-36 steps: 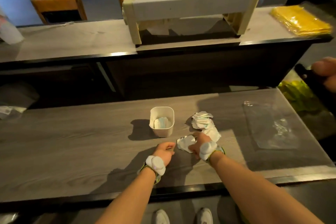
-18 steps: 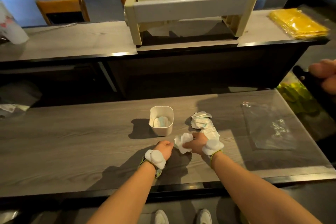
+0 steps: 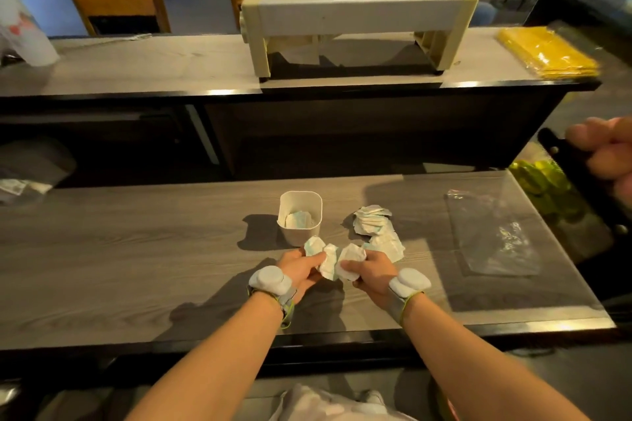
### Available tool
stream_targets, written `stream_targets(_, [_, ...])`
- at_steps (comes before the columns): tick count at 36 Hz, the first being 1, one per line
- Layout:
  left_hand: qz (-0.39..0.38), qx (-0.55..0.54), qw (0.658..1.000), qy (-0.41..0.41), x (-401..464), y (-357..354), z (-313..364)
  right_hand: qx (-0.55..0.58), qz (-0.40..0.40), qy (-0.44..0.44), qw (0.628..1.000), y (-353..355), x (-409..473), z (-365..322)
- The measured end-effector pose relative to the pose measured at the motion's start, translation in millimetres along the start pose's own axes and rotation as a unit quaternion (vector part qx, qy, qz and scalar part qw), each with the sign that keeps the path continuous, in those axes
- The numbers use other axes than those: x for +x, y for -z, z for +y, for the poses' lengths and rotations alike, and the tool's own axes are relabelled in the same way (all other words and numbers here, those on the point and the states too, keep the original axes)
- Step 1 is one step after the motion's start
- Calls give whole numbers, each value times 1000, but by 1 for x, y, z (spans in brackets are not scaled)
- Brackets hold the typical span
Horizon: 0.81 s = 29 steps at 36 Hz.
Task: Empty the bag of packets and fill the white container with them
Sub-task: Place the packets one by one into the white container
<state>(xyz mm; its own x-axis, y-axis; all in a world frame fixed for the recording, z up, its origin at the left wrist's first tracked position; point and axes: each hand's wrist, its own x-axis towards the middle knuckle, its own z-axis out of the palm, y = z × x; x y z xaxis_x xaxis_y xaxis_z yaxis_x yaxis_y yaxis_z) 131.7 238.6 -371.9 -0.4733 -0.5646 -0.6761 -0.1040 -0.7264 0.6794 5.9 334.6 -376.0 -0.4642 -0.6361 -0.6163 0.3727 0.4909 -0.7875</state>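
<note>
L grip (image 3: pixel 301 267) & R grip (image 3: pixel 367 270) pinching packets (image 3: pixel 330 258), probably several, just before white container (image 3: pixel 300 217)

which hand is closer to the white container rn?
Left. The left hand sits just in front of the white container, gripping packets near its base. The right hand is farther right, nearer the loose packet pile.

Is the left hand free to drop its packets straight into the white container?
Probably yes: the left hand holds packets just in front of the white container, whose open top looks unobstructed.
</note>
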Motion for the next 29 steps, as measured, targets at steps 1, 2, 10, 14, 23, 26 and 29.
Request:
stream_targets(1, [-5,-8,1000,5,-2,0,-1,4,1,-1,1000,-1,0,1])
stream_targets(2, [-12,-19,1000,7,-2,0,-3,7,1,-4,1000,-2,-1,2])
stream_targets(10, [-7,10,1000,6,-3,0,-8,-48,61,68,995,-1,-5,-1])
stream_targets(14, [-24,47,998,24,-5,-1,-6,-120,87,127,981,2,-4,-7])
stream_targets(23, [-68,152,986,-4,-1,-3,-8,-255,-8,162,953,-4,-3,-12])
stream_targets(26, [-68,161,985,-1,3,-4,-10,-253,-51,128,958,-1,1,-6])
stream_targets(29, [-58,169,984,8,8,-6,-14,-218,-56,92,970,0,1,1])
